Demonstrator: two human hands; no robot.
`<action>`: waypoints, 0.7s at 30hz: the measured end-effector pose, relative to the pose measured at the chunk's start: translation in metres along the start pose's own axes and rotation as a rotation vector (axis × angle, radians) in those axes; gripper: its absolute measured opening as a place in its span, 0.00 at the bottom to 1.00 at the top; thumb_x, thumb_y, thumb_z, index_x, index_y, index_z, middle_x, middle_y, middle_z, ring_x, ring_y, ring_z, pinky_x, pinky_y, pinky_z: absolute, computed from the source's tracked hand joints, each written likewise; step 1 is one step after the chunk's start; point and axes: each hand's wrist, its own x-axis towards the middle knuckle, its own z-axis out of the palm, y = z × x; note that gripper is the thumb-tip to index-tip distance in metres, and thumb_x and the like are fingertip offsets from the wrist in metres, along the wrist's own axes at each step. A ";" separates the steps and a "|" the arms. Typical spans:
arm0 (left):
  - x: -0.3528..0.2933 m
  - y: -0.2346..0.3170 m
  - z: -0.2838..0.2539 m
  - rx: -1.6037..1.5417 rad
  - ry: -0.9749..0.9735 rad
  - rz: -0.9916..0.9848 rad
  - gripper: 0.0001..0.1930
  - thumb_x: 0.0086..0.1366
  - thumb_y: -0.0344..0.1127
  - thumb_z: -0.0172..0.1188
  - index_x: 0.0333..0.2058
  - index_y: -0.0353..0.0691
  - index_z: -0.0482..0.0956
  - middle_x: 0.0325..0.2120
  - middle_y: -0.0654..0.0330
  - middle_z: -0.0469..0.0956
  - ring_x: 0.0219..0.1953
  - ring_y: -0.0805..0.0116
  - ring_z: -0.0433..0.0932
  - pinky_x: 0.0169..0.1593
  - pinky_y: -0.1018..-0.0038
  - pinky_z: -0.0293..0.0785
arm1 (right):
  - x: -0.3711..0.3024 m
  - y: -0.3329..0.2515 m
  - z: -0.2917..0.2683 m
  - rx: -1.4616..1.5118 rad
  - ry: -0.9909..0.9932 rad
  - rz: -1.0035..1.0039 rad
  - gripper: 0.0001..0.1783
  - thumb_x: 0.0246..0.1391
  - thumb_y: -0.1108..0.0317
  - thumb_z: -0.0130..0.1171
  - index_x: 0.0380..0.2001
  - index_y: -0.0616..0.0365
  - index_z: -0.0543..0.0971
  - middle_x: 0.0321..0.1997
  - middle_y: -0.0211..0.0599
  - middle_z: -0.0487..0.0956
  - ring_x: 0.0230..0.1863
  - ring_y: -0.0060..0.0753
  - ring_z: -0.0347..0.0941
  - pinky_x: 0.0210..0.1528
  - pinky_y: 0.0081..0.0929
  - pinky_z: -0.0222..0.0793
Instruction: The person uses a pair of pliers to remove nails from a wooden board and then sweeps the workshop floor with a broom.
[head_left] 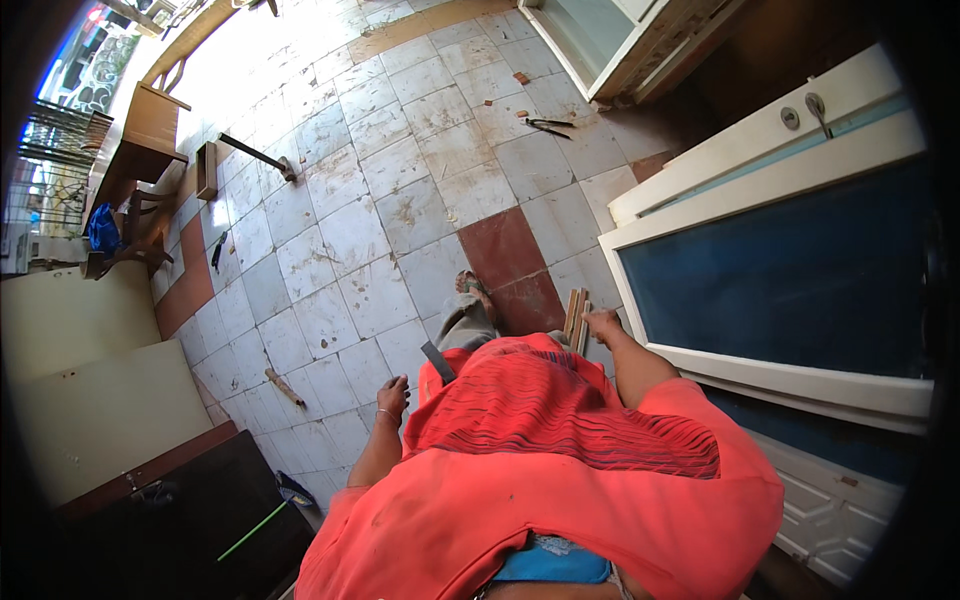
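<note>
Gripping narrow, straight brown wooden slats (575,314), just left of the white-framed, dark-blue-paned door panel (770,270): right hand (603,324). Left hand (393,397) loosely half-open, farther left of panel. Scuffed, square whitish floor tiles (410,212) beyond.

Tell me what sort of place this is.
Probably a tiled room under repair: a pincers-like tool and a hammer-like tool are on the dirt-marked floor, and wooden strips are by the right hand.
</note>
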 end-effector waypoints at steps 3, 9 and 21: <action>0.053 0.128 -0.019 -0.103 0.101 0.036 0.27 0.62 0.49 0.62 0.54 0.36 0.73 0.39 0.59 0.80 0.36 0.68 0.78 0.35 0.73 0.72 | -0.002 -0.020 -0.063 0.324 -0.422 0.439 0.20 0.53 0.64 0.55 0.51 0.44 0.76 0.47 0.36 0.81 0.46 0.41 0.77 0.51 0.35 0.72; 0.093 0.346 -0.010 -0.231 0.165 0.225 0.28 0.63 0.48 0.62 0.55 0.35 0.72 0.42 0.58 0.79 0.42 0.68 0.78 0.43 0.72 0.72 | 0.085 -0.025 -0.174 0.575 -0.128 0.613 0.25 0.49 0.46 0.56 0.40 0.55 0.82 0.45 0.49 0.81 0.47 0.48 0.78 0.51 0.39 0.72; 0.144 0.461 0.165 0.207 0.006 -0.278 0.26 0.65 0.46 0.59 0.56 0.35 0.72 0.44 0.54 0.79 0.44 0.65 0.78 0.45 0.72 0.73 | 0.550 0.066 -0.289 0.509 -0.187 0.544 0.27 0.47 0.49 0.65 0.47 0.53 0.80 0.53 0.46 0.77 0.55 0.44 0.73 0.59 0.35 0.67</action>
